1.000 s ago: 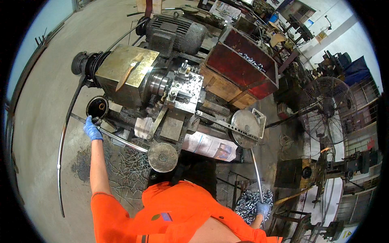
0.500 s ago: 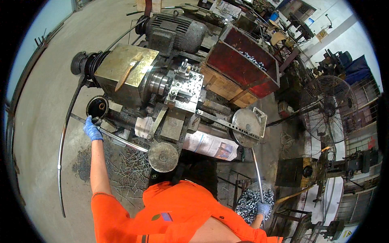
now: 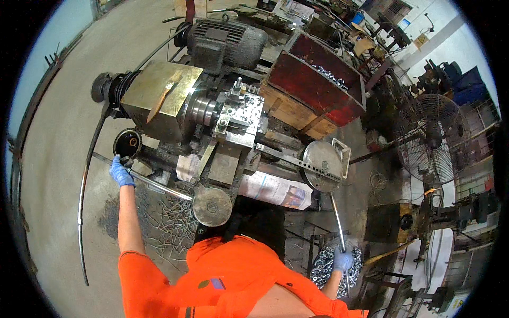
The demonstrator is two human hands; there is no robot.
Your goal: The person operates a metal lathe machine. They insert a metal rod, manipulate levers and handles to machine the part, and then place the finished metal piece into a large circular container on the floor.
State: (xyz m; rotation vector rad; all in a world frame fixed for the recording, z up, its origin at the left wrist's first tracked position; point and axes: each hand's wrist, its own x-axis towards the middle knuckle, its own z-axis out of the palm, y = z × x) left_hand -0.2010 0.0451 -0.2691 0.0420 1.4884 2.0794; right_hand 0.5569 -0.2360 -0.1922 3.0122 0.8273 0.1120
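Observation:
My left hand (image 3: 122,173), in a blue glove, is closed around a steel lever (image 3: 159,184) beside a round black cup (image 3: 127,143). The lever runs to a round metal disc (image 3: 212,206) at the front of the machine. On the right, my gloved right hand (image 3: 343,260) grips a long steel rod (image 3: 337,221) that slopes down from a round plate (image 3: 323,161). Behind that hand sits a basket of metal nuts (image 3: 321,271). Between both hands stands the machine's metal clamping block (image 3: 239,121), with fine chips on top.
A wooden-handled tool (image 3: 161,100) lies on the machine's brass-coloured cover (image 3: 135,87). Behind are a motor (image 3: 228,42) and a red bin (image 3: 313,79) with small metal parts. A fan (image 3: 432,135) stands to the right. Wire-like scrap (image 3: 169,222) covers the floor at left.
My right hand has shifted slightly upward along the rod. My left hand stays on its lever, almost unmoved. The view has shifted a little.

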